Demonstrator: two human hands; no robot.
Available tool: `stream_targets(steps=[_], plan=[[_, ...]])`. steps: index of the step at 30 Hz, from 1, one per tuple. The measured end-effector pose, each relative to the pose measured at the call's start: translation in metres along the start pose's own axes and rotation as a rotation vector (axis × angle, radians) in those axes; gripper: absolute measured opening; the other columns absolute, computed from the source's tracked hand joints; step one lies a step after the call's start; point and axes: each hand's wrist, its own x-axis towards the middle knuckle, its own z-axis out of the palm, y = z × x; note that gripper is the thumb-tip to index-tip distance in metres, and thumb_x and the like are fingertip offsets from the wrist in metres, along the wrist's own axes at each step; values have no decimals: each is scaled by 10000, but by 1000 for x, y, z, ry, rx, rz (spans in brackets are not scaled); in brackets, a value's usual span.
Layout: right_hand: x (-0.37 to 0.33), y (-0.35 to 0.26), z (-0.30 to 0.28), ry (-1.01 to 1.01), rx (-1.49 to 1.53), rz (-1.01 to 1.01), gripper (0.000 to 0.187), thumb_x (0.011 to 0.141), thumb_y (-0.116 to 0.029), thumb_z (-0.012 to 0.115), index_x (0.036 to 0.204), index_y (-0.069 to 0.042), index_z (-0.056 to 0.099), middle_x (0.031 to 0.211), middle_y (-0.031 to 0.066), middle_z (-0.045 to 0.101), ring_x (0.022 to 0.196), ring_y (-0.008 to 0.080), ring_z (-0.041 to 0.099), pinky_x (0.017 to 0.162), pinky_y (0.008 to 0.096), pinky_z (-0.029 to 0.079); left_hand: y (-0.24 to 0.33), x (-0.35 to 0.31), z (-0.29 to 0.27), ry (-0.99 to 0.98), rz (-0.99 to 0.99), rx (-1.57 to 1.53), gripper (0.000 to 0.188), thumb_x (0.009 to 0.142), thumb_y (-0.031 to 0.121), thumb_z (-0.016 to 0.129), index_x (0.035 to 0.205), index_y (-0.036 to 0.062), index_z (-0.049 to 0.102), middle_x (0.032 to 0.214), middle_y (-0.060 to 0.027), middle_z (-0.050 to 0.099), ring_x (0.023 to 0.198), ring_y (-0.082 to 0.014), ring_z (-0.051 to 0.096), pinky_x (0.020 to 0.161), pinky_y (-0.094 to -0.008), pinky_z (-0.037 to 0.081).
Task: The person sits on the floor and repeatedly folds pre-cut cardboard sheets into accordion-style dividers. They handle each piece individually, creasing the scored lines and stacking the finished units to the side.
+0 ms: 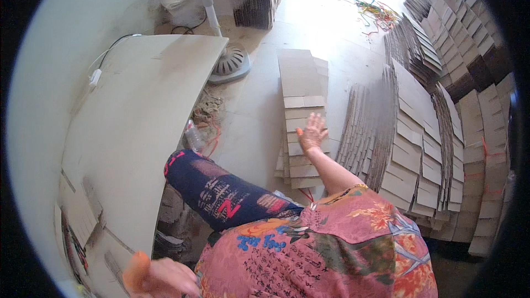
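Observation:
My right hand (313, 132) rests with its fingers spread on a row of overlapping grey-brown cardboard sheets (301, 77) on the floor. An orange cover shows on one of its digits. Beside the pale board table (132, 116), at the lower left, is my left hand (165, 277), smeared by motion. It too has an orange cover on a digit, and nothing can be made out in it. Some slim cardboard pieces (83, 209) lie on the table's near left part.
Tall rows of stacked cardboard (408, 138) stand on the right. A grey-white pedestal fan (229, 63) stands beyond the table, with a power strip (95, 77) on the table's left edge. A plastic bottle (193, 135) and tangled coloured straps (378, 14) lie on the floor.

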Motion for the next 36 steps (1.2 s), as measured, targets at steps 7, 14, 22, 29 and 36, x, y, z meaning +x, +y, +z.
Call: stream_targets(steps=[7, 14, 22, 29, 36], plan=[[5, 93, -10, -512, 577, 636, 793, 691, -477, 807, 1255, 23, 559, 1206, 187, 620, 1109, 354, 598, 869, 552, 486, -39, 4, -34, 232, -184, 78, 762, 904, 577, 524, 1378, -14, 448, 886, -165, 625, 742, -210, 589, 717, -349, 504], [5, 108, 6, -743, 1116, 841, 558, 694, -358, 830, 1054, 33, 659, 933, 167, 689, 792, 319, 682, 700, 495, 554, -50, 27, -26, 175, -286, 32, 689, 935, 456, 549, 1385, -49, 422, 1031, -169, 644, 844, -217, 598, 784, -348, 488], [22, 131, 48, -856, 1375, 872, 530, 690, -334, 835, 1032, 32, 660, 908, 165, 689, 752, 310, 679, 668, 483, 557, -69, 26, -31, 115, -326, 142, 630, 939, 400, 565, 1366, -47, 447, 1074, -167, 644, 946, -223, 623, 861, -338, 501], [17, 128, 58, -633, 1214, 672, 501, 684, -332, 839, 989, 28, 670, 898, 160, 693, 761, 289, 677, 658, 456, 550, -84, 19, -30, 149, -399, 333, 560, 873, 291, 698, 1311, -16, 532, 978, -140, 672, 834, -169, 638, 748, -292, 530], [-1, 109, 32, -339, 809, 501, 553, 657, -402, 844, 989, 13, 690, 938, 189, 706, 856, 298, 682, 735, 412, 529, -86, 19, -27, 45, -551, 514, 468, 888, 137, 679, 1309, -13, 538, 994, -108, 672, 897, -163, 632, 810, -284, 513]])
